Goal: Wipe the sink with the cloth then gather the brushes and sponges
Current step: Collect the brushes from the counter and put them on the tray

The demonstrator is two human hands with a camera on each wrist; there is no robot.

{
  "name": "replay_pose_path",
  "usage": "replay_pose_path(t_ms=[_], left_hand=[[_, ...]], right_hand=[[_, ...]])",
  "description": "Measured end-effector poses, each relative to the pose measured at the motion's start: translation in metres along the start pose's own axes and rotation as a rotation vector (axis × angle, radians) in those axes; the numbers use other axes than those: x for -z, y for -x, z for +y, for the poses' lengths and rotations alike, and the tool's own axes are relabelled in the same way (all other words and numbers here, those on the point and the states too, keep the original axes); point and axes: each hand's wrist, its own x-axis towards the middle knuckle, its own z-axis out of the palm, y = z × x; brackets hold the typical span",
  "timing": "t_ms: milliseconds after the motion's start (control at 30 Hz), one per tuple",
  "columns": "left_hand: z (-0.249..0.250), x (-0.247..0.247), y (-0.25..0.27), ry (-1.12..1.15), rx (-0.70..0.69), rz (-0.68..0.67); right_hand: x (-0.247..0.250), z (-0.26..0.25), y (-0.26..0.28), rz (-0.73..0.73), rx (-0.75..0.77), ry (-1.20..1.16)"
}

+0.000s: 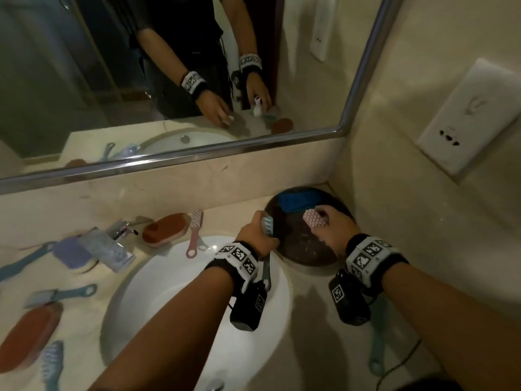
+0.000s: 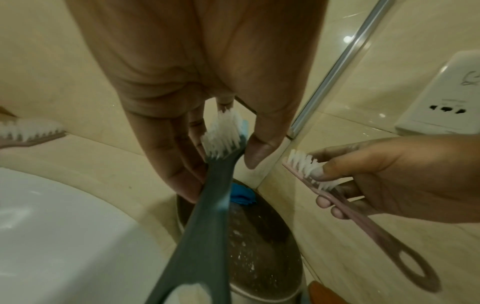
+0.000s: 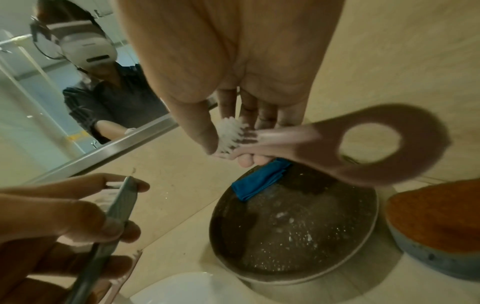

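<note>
Both hands over the dark bowl (image 1: 307, 249) in the counter's back right corner: left hand (image 1: 255, 235) fingers grasping a blue brush (image 2: 207, 197), right hand (image 1: 335, 230) pinching a pink brush (image 3: 311, 142).

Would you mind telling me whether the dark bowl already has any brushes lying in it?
No, the dark bowl holds only the blue cloth; the left hand and right hand each hold a brush above it.

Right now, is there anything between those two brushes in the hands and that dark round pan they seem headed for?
Nothing visible blocks them. The blue-handled brush in the left hand and the pink-handled brush in the right hand hang over the dark speckled pan, which holds only a folded blue cloth at its far side.
</note>
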Motion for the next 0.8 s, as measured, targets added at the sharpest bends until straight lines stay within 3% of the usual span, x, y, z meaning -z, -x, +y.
replay_pose_path(t_ms=[167,500,800], left_hand=[[0.0,-0.007,-0.034,0.021,0.04,-0.041],[-0.008,-0.017,-0.098,0.056,0.138,0.037],[-0.015,-0.03,-0.148,-0.083,0.131,0.066]], right_hand=[[-0.008,0.001,-0.024,-0.045,-0.029,-0.052],[-0.031,0.006,-0.096,-0.1,-0.092,-0.156],[-0.052,0.014,-0.153,-0.131,-0.088,-0.126]])
